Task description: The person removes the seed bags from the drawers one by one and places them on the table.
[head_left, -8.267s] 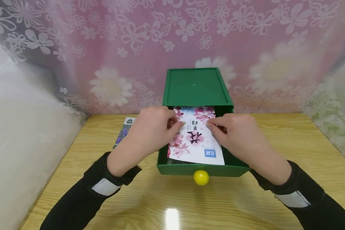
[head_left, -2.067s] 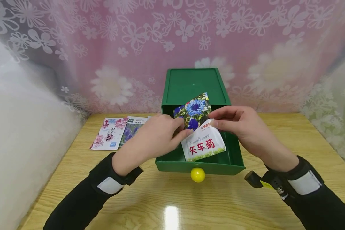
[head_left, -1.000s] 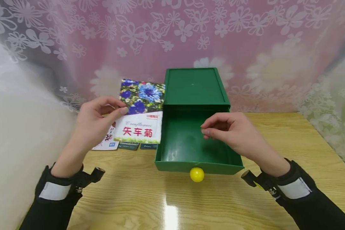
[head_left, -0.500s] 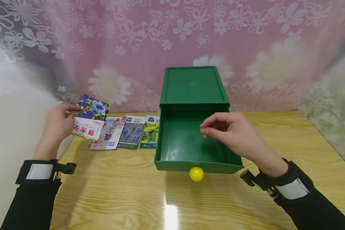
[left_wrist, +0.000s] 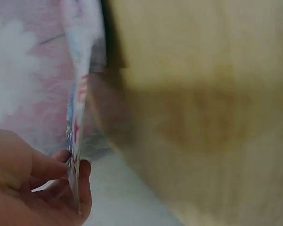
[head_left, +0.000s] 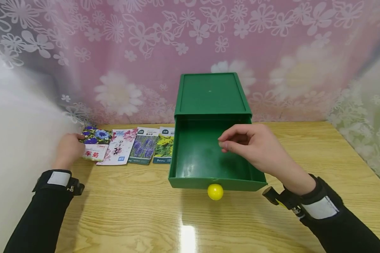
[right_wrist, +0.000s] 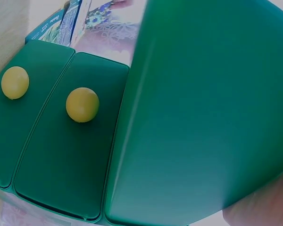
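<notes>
The left hand [head_left: 69, 149] holds a cornflower seed packet [head_left: 95, 146] by its left edge, low over the far left corner of the wooden bench [head_left: 190, 218]. In the left wrist view the thumb and fingers [left_wrist: 52, 165] pinch the packet, seen edge-on there [left_wrist: 78, 117], so this grip is closed on the packet. Whether the packet already touches the bench is hard to tell; in the head view it lies nearly flat at the surface.

Just right of this grip, three more packets lie in a row on the bench: a white one with pink blossoms [head_left: 118, 151], partly overlapped by the held packet, then a lavender one [head_left: 144, 150], then one with yellow flowers [head_left: 164, 149], whose right edge is right beside the drawer.

The right hand [head_left: 254, 149] hovers above the pulled-out green drawer [head_left: 206, 154], fingers loosely curled toward the thumb and holding nothing; its grip is slack and touches nothing that I can see. Below it the drawer's inside shows bare green plastic. A yellow round knob [head_left: 215, 192] sits on the drawer front, nearer the person than this grip and a little to its left. Beyond the grip stands the green cabinet [head_left: 212, 93] that the drawer slides from, set against a pink flowered curtain [head_left: 145, 52]. The right wrist view shows the cabinet from the front, with two lower drawers shut, each with its own yellow knob [right_wrist: 82, 104].

Both wrists wear black sleeves [head_left: 332, 221] with strapped-on cameras.
</notes>
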